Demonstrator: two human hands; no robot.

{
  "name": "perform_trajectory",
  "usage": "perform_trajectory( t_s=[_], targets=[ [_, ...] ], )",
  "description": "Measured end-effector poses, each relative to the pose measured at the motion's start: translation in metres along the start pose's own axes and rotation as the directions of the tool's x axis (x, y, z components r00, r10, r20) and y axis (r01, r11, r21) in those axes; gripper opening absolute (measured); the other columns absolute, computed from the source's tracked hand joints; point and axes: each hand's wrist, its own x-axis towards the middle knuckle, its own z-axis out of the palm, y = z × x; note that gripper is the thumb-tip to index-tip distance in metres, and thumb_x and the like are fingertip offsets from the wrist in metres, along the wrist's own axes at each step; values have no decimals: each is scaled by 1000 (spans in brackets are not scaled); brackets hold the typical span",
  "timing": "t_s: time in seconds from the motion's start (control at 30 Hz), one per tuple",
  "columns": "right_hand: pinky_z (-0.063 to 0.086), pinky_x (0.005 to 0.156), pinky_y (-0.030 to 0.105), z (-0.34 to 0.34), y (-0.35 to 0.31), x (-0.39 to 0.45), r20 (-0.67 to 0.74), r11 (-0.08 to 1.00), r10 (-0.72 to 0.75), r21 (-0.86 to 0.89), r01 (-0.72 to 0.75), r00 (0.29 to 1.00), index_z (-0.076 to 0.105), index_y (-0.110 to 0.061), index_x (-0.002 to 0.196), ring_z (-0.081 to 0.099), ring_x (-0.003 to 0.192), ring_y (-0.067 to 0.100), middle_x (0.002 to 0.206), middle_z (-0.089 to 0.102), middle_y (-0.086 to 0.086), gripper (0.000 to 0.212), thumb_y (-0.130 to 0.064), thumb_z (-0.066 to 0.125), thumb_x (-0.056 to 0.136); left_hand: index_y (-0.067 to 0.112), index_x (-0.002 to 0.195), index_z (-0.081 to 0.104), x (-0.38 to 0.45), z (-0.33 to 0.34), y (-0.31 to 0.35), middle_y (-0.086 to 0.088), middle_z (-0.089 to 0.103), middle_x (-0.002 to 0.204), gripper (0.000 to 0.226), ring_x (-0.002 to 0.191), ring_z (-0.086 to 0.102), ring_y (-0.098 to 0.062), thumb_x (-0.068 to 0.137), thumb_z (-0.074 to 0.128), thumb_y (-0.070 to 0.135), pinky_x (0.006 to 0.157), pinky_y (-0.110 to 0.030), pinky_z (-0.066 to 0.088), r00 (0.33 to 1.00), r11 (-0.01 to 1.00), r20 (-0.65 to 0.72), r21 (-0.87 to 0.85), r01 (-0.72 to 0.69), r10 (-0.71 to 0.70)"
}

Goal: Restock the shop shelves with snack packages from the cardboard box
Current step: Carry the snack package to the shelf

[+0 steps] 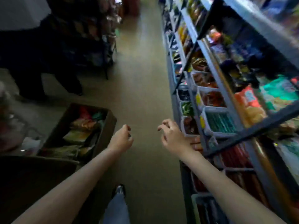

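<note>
While both bare forearms stretch forward over the smooth aisle floor (142, 88), the left hand (121, 137) hangs with its fingers loosely curled and nothing in them, and the right hand (171, 135) does the same, fingers bent and spread, gripping nothing, just beside the lower shelf edge. To the left on the floor stands the open cardboard box (106, 131), brown and straight-walled, with crinkly, glossy snack packages (80, 126) lying inside. Along the right run grey metal shelves (215, 75) crowded with bright foil bags and white slatted plastic bins (216, 123).
</note>
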Motion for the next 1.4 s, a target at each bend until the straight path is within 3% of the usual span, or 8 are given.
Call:
perform_trajectory(
  t_s=[0.23, 0.43, 0.63, 0.83, 1.0, 1.1, 1.3, 1.4],
  targets=[
    [41, 99, 35, 146, -78, 156, 375, 995, -94, 47, 82, 922, 51, -11, 122, 37, 123, 23, 132, 37, 6, 30, -11, 48, 93, 5, 133, 35, 75, -91, -164, -15, 55, 118, 46, 108, 56, -30, 92, 52, 17, 84, -37, 47, 886, 883, -66, 78, 462, -458],
    [40, 98, 39, 272, -127, 273, 514, 992, -121, 85, 90, 849, 48, -8, 124, 36, 123, 28, 130, 40, 12, 33, -20, 48, 94, 8, 127, 36, 153, -118, -265, -11, 53, 115, 39, 102, 55, -30, 92, 49, 21, 81, -41, 46, 895, 867, 52, 276, 414, -444],
    [39, 101, 44, 387, -154, 362, 642, 996, -62, -11, 90, 764, 20, -13, 145, 38, 128, 37, 146, 23, 17, 78, -39, 63, 85, 8, 126, 38, 208, -88, -338, -13, 48, 124, 38, 114, 47, -32, 93, 45, 24, 87, -40, 42, 886, 843, 158, 419, 339, -435],
    [39, 100, 45, 428, -151, 397, 714, 996, 26, -82, 46, 700, 7, -15, 148, 40, 128, 39, 144, 28, 21, 98, -42, 70, 78, 10, 126, 43, 226, -61, -362, -11, 50, 126, 41, 116, 46, -29, 90, 53, 28, 91, -37, 41, 801, 808, 103, 102, 581, -589],
    [44, 91, 45, 380, -151, 369, 572, 994, -109, 62, 90, 813, 15, -17, 142, 48, 119, 40, 139, 33, 17, 94, -41, 74, 73, 5, 134, 38, 232, -74, -329, -3, 55, 113, 65, 100, 52, -20, 85, 62, 40, 81, -33, 43, 642, 404, 190, -637, 656, -742],
    [44, 93, 45, 310, -134, 352, 424, 982, -141, 175, 72, 894, 19, -17, 140, 49, 117, 37, 133, 36, 12, 91, -37, 76, 71, 7, 136, 38, 243, -91, -283, -3, 57, 119, 74, 102, 54, -19, 78, 69, 42, 79, -32, 42, 676, 268, 227, -795, 545, -701],
    [40, 100, 38, 132, -61, 288, 261, 935, -14, 346, -80, 965, 24, -17, 142, 45, 124, 26, 137, 41, 10, 88, -48, 71, 75, 11, 121, 51, 235, -107, -132, -7, 62, 115, 55, 105, 59, -25, 75, 74, 30, 98, -41, 46, 896, 584, 174, -705, 403, -409],
    [49, 80, 32, 35, -11, 227, 217, 865, 178, 430, -258, 960, 42, -15, 132, 56, 107, 20, 123, 55, 7, 64, -54, 58, 83, 12, 121, 54, 202, -113, -38, -4, 64, 111, 50, 103, 60, -20, 78, 71, 31, 87, -32, 47, 964, 835, 250, -509, 210, -89]
  ],
)
